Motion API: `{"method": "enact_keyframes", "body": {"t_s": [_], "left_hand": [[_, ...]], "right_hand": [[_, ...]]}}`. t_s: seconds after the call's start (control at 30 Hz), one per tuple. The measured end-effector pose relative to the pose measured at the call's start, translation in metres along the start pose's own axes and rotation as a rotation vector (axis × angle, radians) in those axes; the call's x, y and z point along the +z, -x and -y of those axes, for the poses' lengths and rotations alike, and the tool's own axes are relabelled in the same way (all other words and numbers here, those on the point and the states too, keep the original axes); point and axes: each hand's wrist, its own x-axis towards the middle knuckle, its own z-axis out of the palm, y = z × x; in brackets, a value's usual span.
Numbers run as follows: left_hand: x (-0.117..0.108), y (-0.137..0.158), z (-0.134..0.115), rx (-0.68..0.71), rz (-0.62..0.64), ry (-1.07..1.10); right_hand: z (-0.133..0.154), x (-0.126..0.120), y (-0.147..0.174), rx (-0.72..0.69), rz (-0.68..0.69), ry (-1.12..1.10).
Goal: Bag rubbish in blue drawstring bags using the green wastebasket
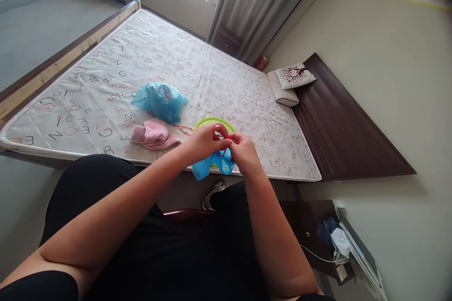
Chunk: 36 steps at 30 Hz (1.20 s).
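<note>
My left hand (203, 143) and my right hand (244, 152) meet over the near edge of the mattress. Their fingertips are pinched together on a thin red cord (223, 151). Part of the cord is hidden by my fingers. Just below them hangs a light blue plastic bag (201, 168); whether the cord goes round it I cannot tell. Behind my hands a lime green basket (213, 120) shows its rim. More red cord (183, 129) lies to its left. A folded pink towel (155, 134) and a bulging blue plastic bag (160, 101) rest further left.
The letter-printed mattress (197, 63) fills the middle. At its right end are a pillow (294, 76) and a dark wooden headboard (346, 122). A nightstand (303, 228) with cloths stands at lower right. Grey curtains (261, 4) hang beside the window.
</note>
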Motion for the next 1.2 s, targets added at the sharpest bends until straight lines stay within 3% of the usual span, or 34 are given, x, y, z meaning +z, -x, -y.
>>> {"method": "enact_keyframes", "body": {"t_s": [0.27,0.43,0.6,0.77,0.9,1.07,1.2], "left_hand": [[-0.002,-0.003,0.009,0.080,-0.025,-0.268],[-0.002,-0.002,0.005,0.092,-0.036,-0.351],[-0.005,-0.002,0.003,0.047,0.018,-0.200],[-0.008,-0.005,0.006,-0.059,-0.043,0.027],[-0.006,-0.007,0.009,-0.074,-0.016,0.195],[-0.005,-0.007,0.006,-0.056,0.024,0.195],[-0.008,-0.006,0.003,-0.020,-0.028,0.100]], "right_hand": [[-0.008,-0.003,-0.003,-0.174,-0.069,0.193],[-0.010,-0.002,-0.001,-0.218,-0.015,0.123],[-0.013,0.003,-0.001,-0.178,-0.017,-0.042],[-0.012,0.008,-0.001,-0.089,-0.043,-0.301],[-0.011,0.010,-0.003,-0.012,-0.037,-0.422],[-0.011,0.007,-0.002,0.114,0.018,-0.530],[-0.011,0.002,0.000,0.117,0.036,-0.561]]}}
